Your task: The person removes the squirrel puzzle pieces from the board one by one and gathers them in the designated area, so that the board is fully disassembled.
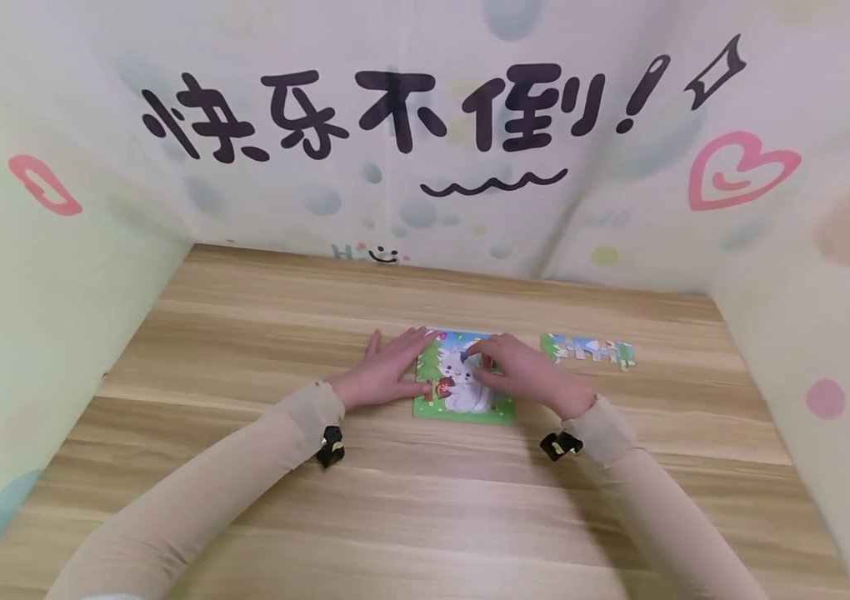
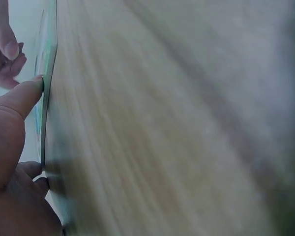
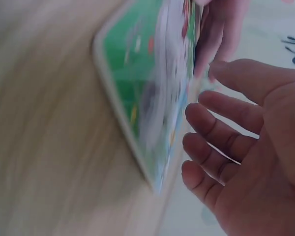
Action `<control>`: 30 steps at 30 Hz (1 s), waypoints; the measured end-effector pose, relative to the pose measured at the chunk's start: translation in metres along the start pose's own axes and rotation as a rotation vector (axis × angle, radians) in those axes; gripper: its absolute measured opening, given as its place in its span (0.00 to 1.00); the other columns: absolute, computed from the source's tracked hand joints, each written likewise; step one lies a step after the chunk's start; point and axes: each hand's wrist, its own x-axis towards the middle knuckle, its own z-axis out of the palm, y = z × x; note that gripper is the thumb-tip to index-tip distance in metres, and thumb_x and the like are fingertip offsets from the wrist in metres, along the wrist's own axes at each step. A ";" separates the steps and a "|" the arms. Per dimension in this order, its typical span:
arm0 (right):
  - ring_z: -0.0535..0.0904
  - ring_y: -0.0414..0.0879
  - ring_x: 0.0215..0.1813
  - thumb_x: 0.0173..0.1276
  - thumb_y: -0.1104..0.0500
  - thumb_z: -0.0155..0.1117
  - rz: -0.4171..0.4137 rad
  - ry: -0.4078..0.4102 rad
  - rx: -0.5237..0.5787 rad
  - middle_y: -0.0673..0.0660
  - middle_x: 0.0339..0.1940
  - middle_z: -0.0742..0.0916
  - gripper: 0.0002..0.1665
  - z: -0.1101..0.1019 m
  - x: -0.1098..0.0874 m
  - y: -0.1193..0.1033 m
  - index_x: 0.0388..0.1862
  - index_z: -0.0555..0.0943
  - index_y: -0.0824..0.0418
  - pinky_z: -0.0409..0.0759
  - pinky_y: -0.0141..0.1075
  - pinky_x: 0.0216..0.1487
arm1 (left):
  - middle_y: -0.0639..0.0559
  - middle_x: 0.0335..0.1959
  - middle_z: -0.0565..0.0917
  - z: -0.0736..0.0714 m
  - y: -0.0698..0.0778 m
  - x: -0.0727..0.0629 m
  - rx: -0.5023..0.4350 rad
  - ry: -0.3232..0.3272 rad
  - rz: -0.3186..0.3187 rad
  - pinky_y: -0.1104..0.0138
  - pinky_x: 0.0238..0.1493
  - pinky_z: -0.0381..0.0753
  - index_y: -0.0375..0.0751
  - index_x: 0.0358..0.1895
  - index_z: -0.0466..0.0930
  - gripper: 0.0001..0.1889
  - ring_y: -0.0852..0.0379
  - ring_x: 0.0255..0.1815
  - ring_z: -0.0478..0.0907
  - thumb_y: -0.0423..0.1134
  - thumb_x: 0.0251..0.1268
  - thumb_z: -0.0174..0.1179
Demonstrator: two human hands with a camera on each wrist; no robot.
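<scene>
A jigsaw puzzle board (image 1: 462,404), with a pale furry animal on a green and blue background, lies flat on the table. My left hand (image 1: 387,372) rests at its left side, fingers stretched toward the top left corner. Its thumb (image 2: 27,96) touches the board's edge in the left wrist view. Over the board's upper right part hovers my right hand (image 1: 526,375). Its fingers (image 3: 221,115) are loosely bent, with a gap between thumb and index finger, and no piece shows between them. The head view hides the board's right side behind this hand.
Several loose puzzle pieces (image 1: 590,348) lie in a cluster right of the board. The wood-grain table (image 1: 410,500) is bounded by a printed white backdrop (image 1: 282,200) at the back and sides. Each wrist wears a small black device (image 1: 562,446).
</scene>
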 end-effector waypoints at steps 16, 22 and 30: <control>0.77 0.53 0.52 0.63 0.50 0.80 0.195 -0.193 0.111 0.60 0.52 0.82 0.41 0.012 0.019 -0.030 0.71 0.74 0.60 0.80 0.48 0.53 | 0.40 0.86 0.46 -0.001 0.005 -0.003 0.021 -0.022 -0.015 0.32 0.78 0.27 0.36 0.85 0.42 0.53 0.42 0.86 0.42 0.57 0.72 0.64; 0.78 0.54 0.51 0.62 0.50 0.80 0.244 -0.194 0.120 0.60 0.51 0.82 0.39 0.016 0.025 -0.033 0.67 0.74 0.61 0.81 0.48 0.51 | 0.40 0.86 0.44 0.001 0.002 -0.004 0.029 -0.047 -0.012 0.33 0.78 0.26 0.36 0.85 0.41 0.53 0.42 0.87 0.40 0.58 0.72 0.63; 0.75 0.60 0.59 0.65 0.47 0.77 0.288 -0.162 0.137 0.65 0.60 0.79 0.37 0.018 0.023 -0.038 0.66 0.73 0.62 0.78 0.55 0.60 | 0.40 0.87 0.41 0.000 0.003 -0.001 0.083 -0.075 -0.008 0.33 0.78 0.27 0.35 0.85 0.40 0.52 0.43 0.87 0.38 0.60 0.74 0.60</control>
